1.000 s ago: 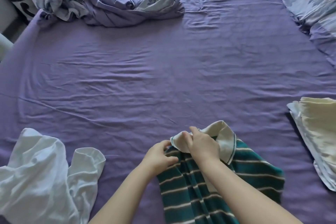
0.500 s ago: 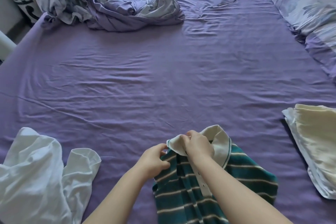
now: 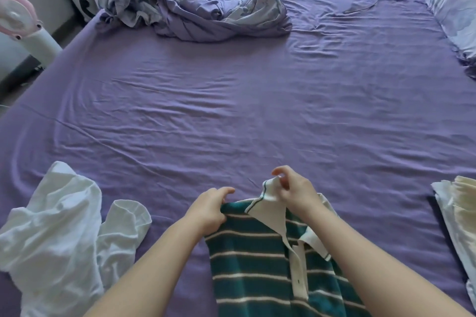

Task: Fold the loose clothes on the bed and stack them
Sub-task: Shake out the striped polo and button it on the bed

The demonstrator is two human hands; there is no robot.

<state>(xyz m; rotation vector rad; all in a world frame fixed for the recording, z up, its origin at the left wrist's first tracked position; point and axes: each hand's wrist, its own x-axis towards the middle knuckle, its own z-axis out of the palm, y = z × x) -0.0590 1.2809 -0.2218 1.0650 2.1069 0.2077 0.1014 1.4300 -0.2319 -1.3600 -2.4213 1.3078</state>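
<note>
A green polo shirt with white stripes and a white collar lies at the near edge of the purple bed. My left hand grips the shirt's left shoulder edge. My right hand pinches the tip of the white collar and holds it up. A loose white shirt lies crumpled at the near left. A folded cream and white garment rests at the near right edge.
A crumpled purple and grey sheet is heaped at the far left of the bed. A pillow lies at the far right. A cable trails onto the bed at the back. A white and pink fan stands beside the left edge.
The collar has been lifted and spread, so the shirt's button placket now shows. My hands have moved apart. The view has tilted up a little.
</note>
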